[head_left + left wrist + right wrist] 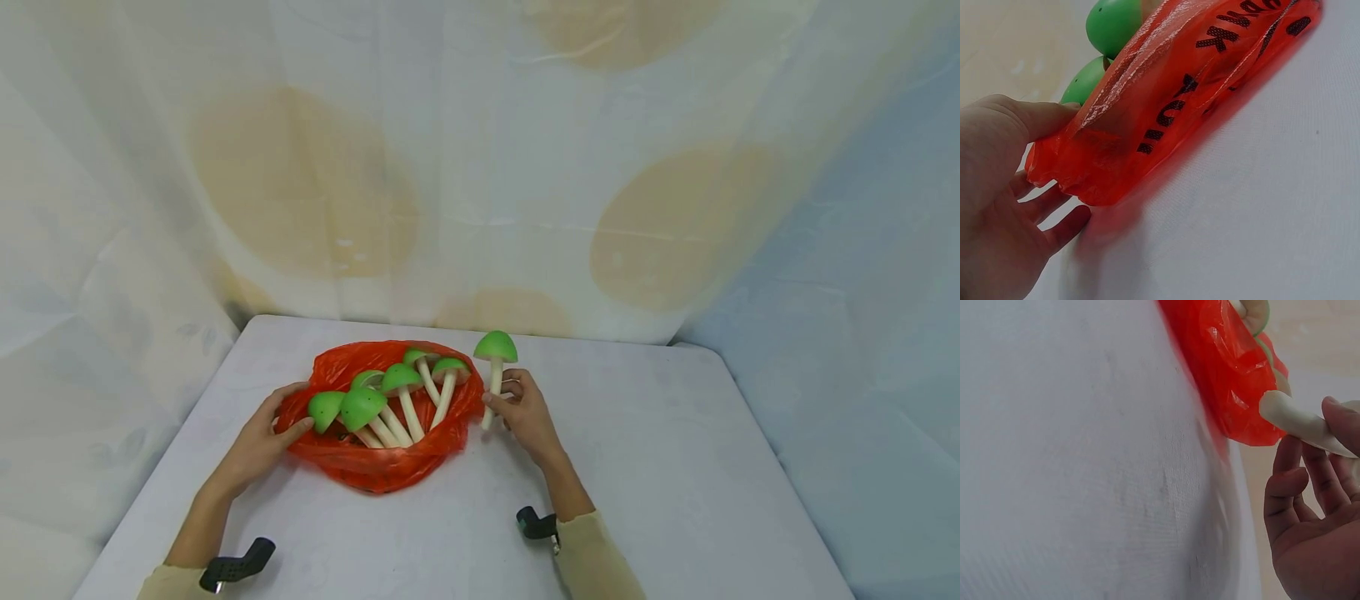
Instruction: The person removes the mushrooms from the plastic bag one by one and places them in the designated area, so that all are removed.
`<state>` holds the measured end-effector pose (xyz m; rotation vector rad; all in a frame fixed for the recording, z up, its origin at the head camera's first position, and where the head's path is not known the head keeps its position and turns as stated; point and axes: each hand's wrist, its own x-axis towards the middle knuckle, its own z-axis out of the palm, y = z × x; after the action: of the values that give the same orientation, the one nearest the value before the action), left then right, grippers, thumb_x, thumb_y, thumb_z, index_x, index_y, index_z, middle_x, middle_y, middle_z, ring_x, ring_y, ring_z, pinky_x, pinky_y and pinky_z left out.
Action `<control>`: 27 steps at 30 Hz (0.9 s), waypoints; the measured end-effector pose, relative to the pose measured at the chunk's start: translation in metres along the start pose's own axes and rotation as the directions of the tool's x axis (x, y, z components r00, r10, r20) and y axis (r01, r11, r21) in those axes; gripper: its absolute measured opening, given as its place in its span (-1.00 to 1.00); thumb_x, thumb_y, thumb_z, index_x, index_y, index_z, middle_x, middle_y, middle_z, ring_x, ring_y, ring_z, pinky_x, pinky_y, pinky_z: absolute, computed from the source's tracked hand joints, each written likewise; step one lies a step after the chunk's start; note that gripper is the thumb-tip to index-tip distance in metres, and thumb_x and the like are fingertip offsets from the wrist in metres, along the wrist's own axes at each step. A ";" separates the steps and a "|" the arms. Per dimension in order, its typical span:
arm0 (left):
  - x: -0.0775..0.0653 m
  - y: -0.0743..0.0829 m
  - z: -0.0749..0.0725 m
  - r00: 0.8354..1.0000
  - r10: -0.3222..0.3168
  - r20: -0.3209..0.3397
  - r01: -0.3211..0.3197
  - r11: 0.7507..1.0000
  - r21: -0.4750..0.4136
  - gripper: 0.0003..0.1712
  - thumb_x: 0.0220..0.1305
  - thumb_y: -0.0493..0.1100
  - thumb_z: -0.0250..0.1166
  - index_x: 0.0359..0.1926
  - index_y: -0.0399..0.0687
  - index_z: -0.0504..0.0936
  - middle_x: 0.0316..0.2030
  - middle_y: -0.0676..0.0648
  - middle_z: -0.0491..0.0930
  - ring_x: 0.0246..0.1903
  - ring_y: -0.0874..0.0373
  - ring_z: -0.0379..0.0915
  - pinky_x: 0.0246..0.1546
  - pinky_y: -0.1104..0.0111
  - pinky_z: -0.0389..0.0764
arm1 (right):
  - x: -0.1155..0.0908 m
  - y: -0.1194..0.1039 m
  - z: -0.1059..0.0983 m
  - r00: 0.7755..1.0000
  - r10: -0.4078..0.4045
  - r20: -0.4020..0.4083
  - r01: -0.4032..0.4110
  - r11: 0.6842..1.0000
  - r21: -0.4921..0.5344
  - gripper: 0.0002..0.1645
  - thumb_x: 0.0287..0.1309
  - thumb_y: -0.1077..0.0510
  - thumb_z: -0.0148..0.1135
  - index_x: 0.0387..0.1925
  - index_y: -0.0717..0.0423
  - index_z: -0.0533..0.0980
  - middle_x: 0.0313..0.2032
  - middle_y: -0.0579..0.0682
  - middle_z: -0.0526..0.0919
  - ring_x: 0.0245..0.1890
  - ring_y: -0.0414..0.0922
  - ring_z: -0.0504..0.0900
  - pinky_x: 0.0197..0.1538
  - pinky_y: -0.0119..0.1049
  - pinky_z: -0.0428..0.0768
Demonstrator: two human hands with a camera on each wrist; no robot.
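A red plastic bag [378, 479] lies spread on the table with its mouth up, holding several toy mushrooms [401, 379] with green caps and pale stems. At the bag's left side, my left hand [262, 433] holds the rim, thumb on the inner side near a green cap [1113, 28] and fingers outside under the plastic. Just right of the bag, my right hand [528, 417] pinches one mushroom [496, 346] by its stem, cap upward, above the table. In the right wrist view the stem [1294, 419] sits between thumb and fingers; its cap is out of sight there.
The white table [637, 467] extends to the right and in front of the bag. Behind it hangs a pale curtain [487, 167] with tan circles. Black wrist devices [238, 567] are worn on both forearms. Dark printed letters [1175, 103] mark the bag's side.
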<state>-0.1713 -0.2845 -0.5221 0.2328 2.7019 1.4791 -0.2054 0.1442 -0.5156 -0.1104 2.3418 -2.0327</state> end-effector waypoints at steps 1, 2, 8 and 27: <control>0.000 0.000 0.000 1.000 0.000 -0.001 0.000 1.000 0.001 -0.22 0.42 0.02 0.27 0.52 -0.04 0.15 0.49 -0.28 0.10 0.47 -0.37 -0.05 0.28 -0.46 0.08 | 0.000 0.000 0.000 1.000 0.001 -0.002 -0.001 1.000 -0.001 -0.43 0.21 0.09 0.43 0.14 0.05 0.34 -0.15 0.09 0.66 -0.38 0.11 0.61 -0.52 -0.44 0.41; 0.000 0.000 0.000 1.000 0.000 -0.001 0.000 1.000 0.002 -0.22 0.42 0.02 0.27 0.52 -0.04 0.15 0.49 -0.28 0.10 0.47 -0.37 -0.05 0.28 -0.46 0.08 | 0.000 0.000 -0.001 1.000 0.004 -0.004 -0.004 1.000 -0.003 -0.43 0.21 0.08 0.43 0.14 0.04 0.33 -0.15 0.08 0.67 -0.38 0.11 0.62 -0.52 -0.44 0.40; 0.000 0.000 0.000 1.000 0.000 -0.004 0.000 1.000 0.008 -0.22 0.42 0.03 0.27 0.51 -0.03 0.16 0.49 -0.28 0.12 0.46 -0.37 -0.03 0.28 -0.45 0.10 | 0.000 -0.002 -0.003 1.000 0.021 -0.009 -0.021 1.000 -0.001 -0.41 0.21 0.07 0.43 0.16 -0.01 0.31 -0.15 0.07 0.68 -0.34 0.20 0.62 -0.54 -0.43 0.37; -0.001 0.000 0.000 1.000 -0.003 -0.006 0.003 1.000 -0.002 -0.21 0.41 0.04 0.28 0.51 -0.02 0.16 0.48 -0.29 0.12 0.46 -0.38 -0.03 0.27 -0.46 0.12 | 0.001 -0.005 -0.008 0.998 0.057 0.013 -0.057 0.998 -0.008 -0.35 0.26 0.18 0.37 0.27 0.02 0.25 0.05 0.19 0.65 -0.33 0.32 0.54 -0.54 -0.41 0.36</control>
<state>-0.1709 -0.2851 -0.5222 0.2253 2.7040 1.4843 -0.2069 0.1512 -0.5096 -0.0564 2.3172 -1.9914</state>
